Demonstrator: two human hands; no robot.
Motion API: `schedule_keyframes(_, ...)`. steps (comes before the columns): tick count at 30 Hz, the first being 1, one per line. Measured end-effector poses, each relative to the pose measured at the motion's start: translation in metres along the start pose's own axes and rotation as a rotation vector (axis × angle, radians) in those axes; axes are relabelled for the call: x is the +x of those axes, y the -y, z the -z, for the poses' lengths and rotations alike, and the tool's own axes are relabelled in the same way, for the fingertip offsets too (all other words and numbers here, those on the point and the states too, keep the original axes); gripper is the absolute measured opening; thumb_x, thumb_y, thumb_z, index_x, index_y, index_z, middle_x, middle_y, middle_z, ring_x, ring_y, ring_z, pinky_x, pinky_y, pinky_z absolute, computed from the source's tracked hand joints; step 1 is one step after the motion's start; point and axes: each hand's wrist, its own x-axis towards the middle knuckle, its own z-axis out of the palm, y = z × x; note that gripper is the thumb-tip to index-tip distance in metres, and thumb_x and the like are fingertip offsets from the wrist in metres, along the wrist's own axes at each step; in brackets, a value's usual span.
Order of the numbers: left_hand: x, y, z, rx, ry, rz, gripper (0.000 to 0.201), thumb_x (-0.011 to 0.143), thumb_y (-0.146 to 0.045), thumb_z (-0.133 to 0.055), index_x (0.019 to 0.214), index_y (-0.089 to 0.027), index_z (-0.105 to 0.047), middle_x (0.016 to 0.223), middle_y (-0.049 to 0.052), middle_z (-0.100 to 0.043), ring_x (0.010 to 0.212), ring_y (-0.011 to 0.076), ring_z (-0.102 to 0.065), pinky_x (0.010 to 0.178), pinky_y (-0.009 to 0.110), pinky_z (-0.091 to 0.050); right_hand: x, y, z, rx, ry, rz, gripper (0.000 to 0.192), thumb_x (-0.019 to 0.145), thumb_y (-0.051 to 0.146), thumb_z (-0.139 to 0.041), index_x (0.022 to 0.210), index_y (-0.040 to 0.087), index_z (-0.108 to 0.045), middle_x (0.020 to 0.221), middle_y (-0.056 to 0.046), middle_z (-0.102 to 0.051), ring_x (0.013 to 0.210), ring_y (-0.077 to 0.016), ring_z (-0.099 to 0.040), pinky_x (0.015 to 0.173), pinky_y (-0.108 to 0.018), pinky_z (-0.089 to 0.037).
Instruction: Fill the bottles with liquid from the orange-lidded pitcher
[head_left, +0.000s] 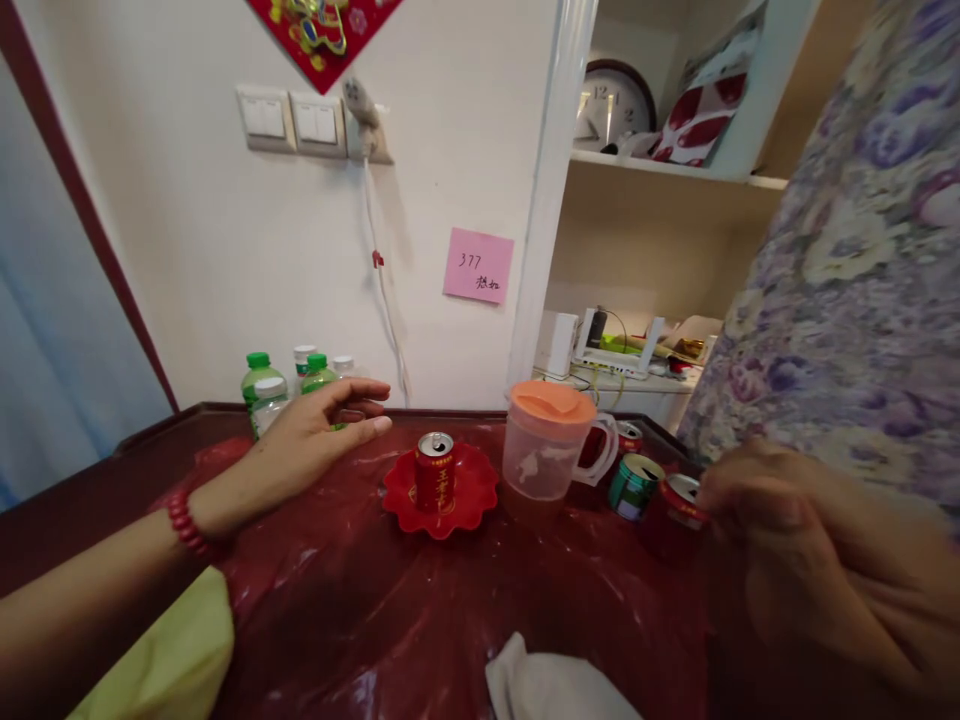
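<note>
My left hand [326, 430], with a red bead bracelet [184, 522] on the wrist, is held out over the table, fingers stretched and nothing in them. To its right a red drink can [435, 475], its top opened, stands upright on a red scalloped plate [478, 507]. My right hand [810, 540] is at the right, smeared by motion with its fingers bent. Its fingertips overlap the edge of another red can [675, 515]; whether they grip it I cannot tell. A green can [634, 487] stands just left of that one.
A clear plastic pitcher [534, 455] with an orange lid stands right of the plate, another red can [628, 436] partly behind its handle. Several bottles [259, 375] are at the back left. Pale cloth [559, 685] shows at the front edge. A floral curtain [832, 280] hangs at right.
</note>
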Motion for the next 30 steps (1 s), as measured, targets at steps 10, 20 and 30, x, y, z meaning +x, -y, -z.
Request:
schedule_keyframes(10,0.038,0.036,-0.029,0.015,0.000,0.126,0.066,0.067,-0.057,-0.075,0.120,-0.020,-0.065,0.123,0.012,-0.070,0.113,0.0319,-0.066,0.094,0.041,-0.056,0.007,-0.107,-0.024,0.064,-0.116,-0.267,0.026,0.094,0.044,-0.055,0.097,0.021,-0.064,0.097,-0.005,-0.063,0.087,-0.0212,-0.060,0.075,-0.036,-0.047)
schedule_keyframes(20,0.038,0.086,-0.038,-0.148,0.448,0.255,0.100,0.059,-0.047,-0.086,0.144,-0.019,-0.042,0.153,0.017,-0.043,0.137,0.0331,-0.047,0.108,0.044,-0.046,-0.003,-0.166,-0.092,-0.069,-0.166,-0.558,0.045,0.086,0.057,-0.048,0.101,0.017,-0.064,0.107,-0.013,-0.064,0.104,-0.0287,-0.055,0.095,-0.043,-0.039)
schedule_keyframes(30,0.044,0.114,-0.052,-0.215,0.611,0.174,0.103,0.060,-0.035,-0.086,0.145,-0.016,-0.032,0.154,0.019,-0.040,0.141,0.0314,-0.040,0.113,0.045,-0.038,-0.024,-0.197,-0.119,0.154,-0.275,-0.780,0.059,0.076,0.075,-0.053,0.073,0.017,-0.062,0.067,0.000,-0.060,0.068,-0.0171,-0.054,0.065,-0.030,-0.044)
